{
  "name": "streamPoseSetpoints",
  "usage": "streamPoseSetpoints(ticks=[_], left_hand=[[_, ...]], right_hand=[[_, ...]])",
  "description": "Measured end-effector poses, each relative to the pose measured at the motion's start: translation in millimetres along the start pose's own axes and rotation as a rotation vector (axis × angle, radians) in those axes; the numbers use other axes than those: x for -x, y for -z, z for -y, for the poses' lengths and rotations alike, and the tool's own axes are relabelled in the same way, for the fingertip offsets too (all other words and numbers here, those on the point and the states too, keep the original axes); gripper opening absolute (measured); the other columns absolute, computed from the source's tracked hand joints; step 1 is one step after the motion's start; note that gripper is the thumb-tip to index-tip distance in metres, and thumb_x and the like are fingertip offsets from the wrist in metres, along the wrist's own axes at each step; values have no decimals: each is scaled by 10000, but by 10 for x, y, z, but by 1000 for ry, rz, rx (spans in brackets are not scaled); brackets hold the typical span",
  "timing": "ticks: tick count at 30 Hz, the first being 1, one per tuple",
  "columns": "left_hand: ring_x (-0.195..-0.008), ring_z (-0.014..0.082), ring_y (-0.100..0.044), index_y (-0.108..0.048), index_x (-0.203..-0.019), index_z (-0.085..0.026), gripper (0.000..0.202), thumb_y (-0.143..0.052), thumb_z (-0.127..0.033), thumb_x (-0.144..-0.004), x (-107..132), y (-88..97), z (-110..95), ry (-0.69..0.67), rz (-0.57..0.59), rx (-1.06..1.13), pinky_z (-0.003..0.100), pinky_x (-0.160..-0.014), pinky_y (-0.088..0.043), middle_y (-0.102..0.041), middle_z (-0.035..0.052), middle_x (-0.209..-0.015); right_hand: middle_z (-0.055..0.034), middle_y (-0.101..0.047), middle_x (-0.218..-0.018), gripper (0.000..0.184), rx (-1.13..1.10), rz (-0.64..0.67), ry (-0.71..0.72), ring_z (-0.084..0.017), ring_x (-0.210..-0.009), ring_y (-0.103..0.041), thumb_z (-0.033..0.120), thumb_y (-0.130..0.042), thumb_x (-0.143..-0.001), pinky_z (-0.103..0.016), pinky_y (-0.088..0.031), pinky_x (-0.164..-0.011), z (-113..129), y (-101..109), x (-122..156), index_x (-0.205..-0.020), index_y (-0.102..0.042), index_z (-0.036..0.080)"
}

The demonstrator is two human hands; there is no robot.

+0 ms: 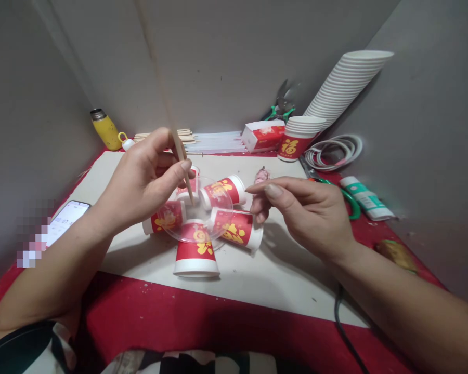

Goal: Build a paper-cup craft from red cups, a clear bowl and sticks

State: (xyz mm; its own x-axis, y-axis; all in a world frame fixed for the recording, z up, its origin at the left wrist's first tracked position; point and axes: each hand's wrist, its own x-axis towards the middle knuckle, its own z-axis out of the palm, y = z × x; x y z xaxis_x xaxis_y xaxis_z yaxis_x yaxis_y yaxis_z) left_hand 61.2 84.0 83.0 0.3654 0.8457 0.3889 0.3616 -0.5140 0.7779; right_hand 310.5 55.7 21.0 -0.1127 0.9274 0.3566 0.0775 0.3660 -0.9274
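Note:
My left hand (152, 176) is closed around a long, thin wooden stick (185, 179). The stick slants up out of the top of the view, and its lower end is over a transparent plastic disc (197, 210). Several red and white paper cups lie on their sides in a ring under the disc, among them a near cup (197, 252) and a right cup (239, 228). To the right of the ring, my right hand (308, 213) has its thumb and forefinger pinched together. Anything between those fingertips is too small to make out.
A tall leaning cup stack (347, 85) and a shorter stack (294, 140) stand at the back right. Near them are pliers (283, 106), a coiled cable (335, 153) and a green-white roll (366, 197). A yellow bottle (106, 130) and a phone (68, 221) are left.

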Motion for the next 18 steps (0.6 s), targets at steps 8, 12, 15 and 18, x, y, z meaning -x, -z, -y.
streamPoseSetpoints(ticks=[8,12,15,18], left_hand=[[-699,158,-687,-569,-894,-191,65,-632,-206,-891,-15,-61,48,-100,8,-105,275,-614,-567,-642,21,-811],[-684,154,-680,-567,-919,-191,70,-616,-167,-875,-31,-77,66,-145,10,-141,269,-594,-553,-630,13,-809],[-700,161,-681,-564,-926,-202,76,-618,-177,-880,-19,-80,65,-150,7,-166,280,-612,-558,-635,9,-813],[-725,163,-687,-568,-944,-213,89,-632,-188,-889,17,-80,49,-164,-19,-174,296,-661,-572,-636,9,-828]], right_hand=[[-21,-684,-630,240,3,51,9,-140,-488,-616,482,-696,-874,-289,-520,-469,15,-24,-4,-833,-769,257],[-19,-684,-620,273,5,38,-11,-135,-492,-620,501,-709,-857,-272,-516,-461,-1,-24,-7,-826,-768,236],[-16,-686,-619,291,8,33,-11,-129,-496,-618,509,-711,-852,-262,-516,-457,-14,-24,-5,-827,-771,226],[-13,-684,-618,279,12,33,11,-125,-496,-615,502,-710,-855,-255,-514,-454,-12,-26,-6,-823,-772,231]])
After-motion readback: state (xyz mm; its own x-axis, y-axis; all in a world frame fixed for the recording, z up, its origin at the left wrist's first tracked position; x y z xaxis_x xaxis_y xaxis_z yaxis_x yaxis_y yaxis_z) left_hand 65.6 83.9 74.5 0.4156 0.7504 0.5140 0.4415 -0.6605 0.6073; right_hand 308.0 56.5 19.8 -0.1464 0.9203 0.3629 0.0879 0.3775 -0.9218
